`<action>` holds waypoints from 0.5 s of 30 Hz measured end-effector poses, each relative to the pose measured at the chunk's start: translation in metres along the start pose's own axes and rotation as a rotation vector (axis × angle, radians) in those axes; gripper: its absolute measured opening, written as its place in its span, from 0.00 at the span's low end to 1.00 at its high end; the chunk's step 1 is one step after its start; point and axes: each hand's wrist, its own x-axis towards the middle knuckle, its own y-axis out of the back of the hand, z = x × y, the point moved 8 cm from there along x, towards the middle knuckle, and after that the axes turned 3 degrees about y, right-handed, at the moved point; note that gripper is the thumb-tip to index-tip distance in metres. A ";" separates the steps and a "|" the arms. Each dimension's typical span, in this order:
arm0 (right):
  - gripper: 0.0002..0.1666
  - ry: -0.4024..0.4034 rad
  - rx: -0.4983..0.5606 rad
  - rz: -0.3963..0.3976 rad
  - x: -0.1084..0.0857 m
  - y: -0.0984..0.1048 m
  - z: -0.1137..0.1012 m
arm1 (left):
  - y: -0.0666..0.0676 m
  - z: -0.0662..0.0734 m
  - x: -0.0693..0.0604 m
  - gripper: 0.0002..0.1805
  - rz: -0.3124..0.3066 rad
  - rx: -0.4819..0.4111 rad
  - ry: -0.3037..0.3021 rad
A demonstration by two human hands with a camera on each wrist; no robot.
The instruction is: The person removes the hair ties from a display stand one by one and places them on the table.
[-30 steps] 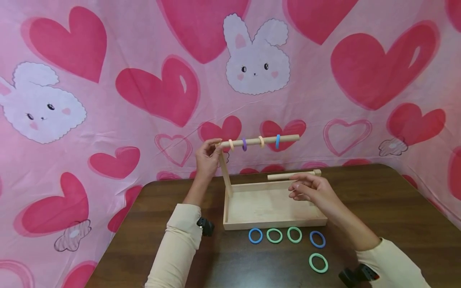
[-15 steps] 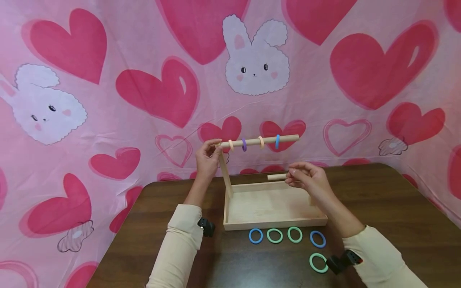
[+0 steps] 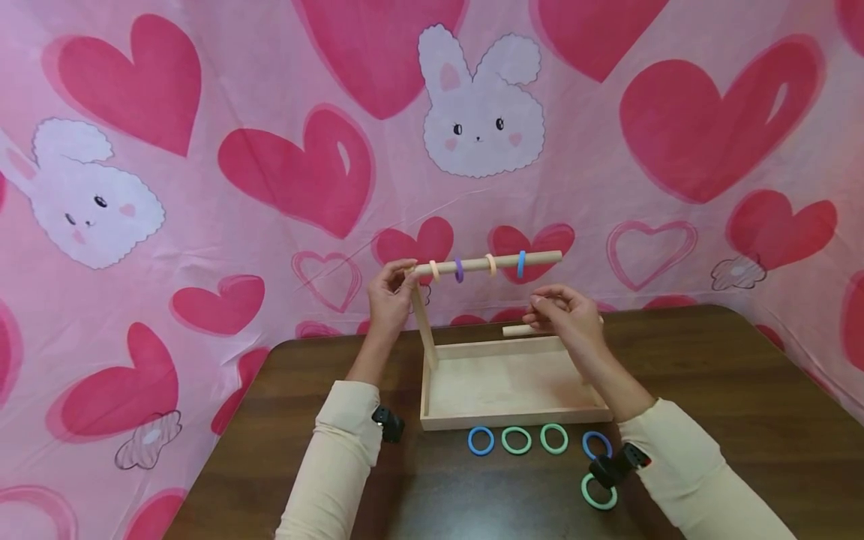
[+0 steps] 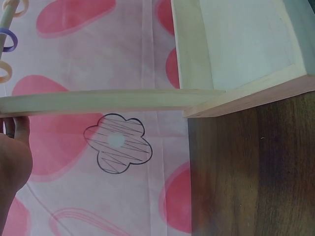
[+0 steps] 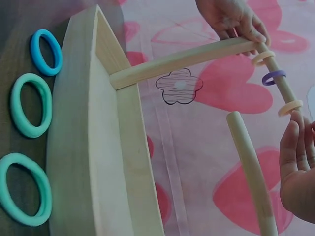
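My left hand grips the top of a wooden post, where a round wooden rod extends to the right. A peach ring, a purple ring, a second peach ring and a blue ring hang on that rod. The post rises from the left end of a shallow wooden tray. Below the blue ring hovers my right hand, its fingers loosely bent, with nothing visible in them. In the right wrist view its fingers appear close to the second peach ring; contact cannot be told.
A second wooden rod is behind the tray, partly hidden by my right hand. In front of the tray lie several blue and green rings; my right wrist camera partly covers a green one. A patterned cloth hangs behind the table.
My right hand has moved left and up, from over the tray's right side toward the rod's blue ring. The left hand keeps its grip, and the rings have stayed in place.
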 end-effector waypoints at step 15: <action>0.07 0.045 0.068 0.153 0.023 -0.009 0.004 | 0.000 0.000 0.000 0.11 0.004 -0.001 0.004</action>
